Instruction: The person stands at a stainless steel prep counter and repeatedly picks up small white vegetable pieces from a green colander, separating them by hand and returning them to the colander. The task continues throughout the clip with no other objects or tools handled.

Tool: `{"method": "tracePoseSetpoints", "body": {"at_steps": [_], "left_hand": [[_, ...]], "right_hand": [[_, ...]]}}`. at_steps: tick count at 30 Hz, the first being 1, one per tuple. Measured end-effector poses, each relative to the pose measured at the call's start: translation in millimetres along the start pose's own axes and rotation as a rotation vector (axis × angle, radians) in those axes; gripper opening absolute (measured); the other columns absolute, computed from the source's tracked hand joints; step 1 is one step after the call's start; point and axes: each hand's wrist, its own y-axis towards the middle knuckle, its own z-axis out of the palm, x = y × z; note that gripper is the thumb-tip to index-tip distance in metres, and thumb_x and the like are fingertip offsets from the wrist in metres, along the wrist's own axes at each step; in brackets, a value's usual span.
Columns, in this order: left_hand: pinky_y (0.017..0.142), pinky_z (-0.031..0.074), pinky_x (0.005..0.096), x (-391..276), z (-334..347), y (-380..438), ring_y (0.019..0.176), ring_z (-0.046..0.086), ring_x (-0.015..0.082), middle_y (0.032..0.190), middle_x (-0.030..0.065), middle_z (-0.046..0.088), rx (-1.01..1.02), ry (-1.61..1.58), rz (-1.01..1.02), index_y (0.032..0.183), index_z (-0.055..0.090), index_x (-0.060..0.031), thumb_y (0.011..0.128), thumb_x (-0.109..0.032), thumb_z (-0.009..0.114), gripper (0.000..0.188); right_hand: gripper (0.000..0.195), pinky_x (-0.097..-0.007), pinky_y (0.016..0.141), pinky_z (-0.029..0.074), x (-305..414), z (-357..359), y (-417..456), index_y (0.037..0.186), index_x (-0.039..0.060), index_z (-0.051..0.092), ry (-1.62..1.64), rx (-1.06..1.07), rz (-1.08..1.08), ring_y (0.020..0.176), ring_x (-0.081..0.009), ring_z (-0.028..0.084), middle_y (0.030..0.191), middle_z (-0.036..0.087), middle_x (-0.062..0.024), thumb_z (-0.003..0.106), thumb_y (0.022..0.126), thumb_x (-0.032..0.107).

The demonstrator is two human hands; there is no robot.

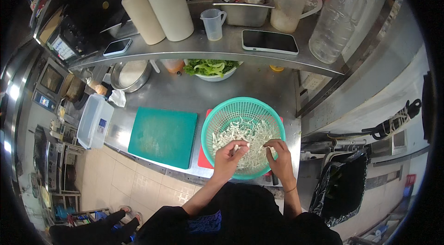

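Observation:
A green plastic colander [243,101] stands before me, partly over a red cutting board [205,159]. Inside it lie thin white mushrooms [251,130], thicker pieces at the left and finer strands at the right. My left hand [230,158] is above the colander's near left part, thumb and fingers closed on small white mushroom pieces. At the near right part is my right hand [279,158], its fingers bent down at the fine strands; whether it grips any of them I cannot tell. A green cutting board [163,137] lies to the left of the colander.
A steel shelf [208,48] with bottles, jugs and phones spans the back. Beneath it stand a bowl of leafy greens [211,69] and a steel pot [131,87]. A clear plastic container [94,121] is at the left, a lined bin [341,182] at the right. Another person's legs [126,222] show lower left.

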Motion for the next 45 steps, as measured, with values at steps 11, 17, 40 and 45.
{"method": "tracePoseSetpoints", "body": {"at_steps": [11, 17, 40, 45], "left_hand": [[0.056, 0.034, 0.0222, -14.0, 7.0, -19.8, 0.065, 0.043, -0.0001, 0.085, -0.0062, 0.07, 0.106, 0.168, 0.058, 0.113, 0.076, -0.0056, 0.1, -0.015, 0.077, 0.016], [0.06, 0.037, 0.0222, -2.8, 2.2, -23.6, 0.072, 0.049, 0.0, 0.093, -0.0035, 0.071, 0.131, 0.031, 0.083, 0.117, 0.073, -0.0031, 0.103, -0.015, 0.074, 0.019], [0.067, 0.037, 0.023, 3.7, -16.8, -7.5, 0.072, 0.044, 0.0052, 0.103, 0.0, 0.067, -0.055, -0.642, -0.184, 0.116, 0.066, -0.0078, 0.109, -0.022, 0.065, 0.015], [0.071, 0.042, 0.0208, -2.2, -21.1, -8.9, 0.077, 0.049, 0.0011, 0.105, -0.0021, 0.071, -0.08, -0.358, -0.151, 0.12, 0.07, -0.0071, 0.107, -0.021, 0.069, 0.019]], "right_hand": [[0.008, -0.0292, 0.073, 0.048, 58.4, 11.3, 2.9, 0.102, -0.0012, 0.066, 0.342, -0.03, 0.082, 0.08, -0.0158, 0.059, 0.092, 0.066, -0.0082, 0.073, 0.097, 0.001], [0.008, -0.0302, 0.07, 0.047, 59.4, 15.9, 1.5, 0.1, -0.0006, 0.064, 0.282, -0.007, 0.047, 0.077, -0.0175, 0.058, 0.09, 0.064, -0.0087, 0.071, 0.098, 0.001], [0.02, -0.0256, 0.085, 0.043, 26.7, 8.9, -22.2, 0.109, 0.0022, 0.055, 0.436, -0.135, 0.184, 0.09, -0.0121, 0.051, 0.099, 0.054, -0.0031, 0.048, 0.116, 0.02], [0.022, -0.0271, 0.086, 0.045, 13.8, 5.8, -25.1, 0.112, 0.0019, 0.058, 0.555, -0.134, 0.28, 0.093, -0.012, 0.054, 0.105, 0.059, -0.0036, 0.049, 0.116, 0.022]]}}
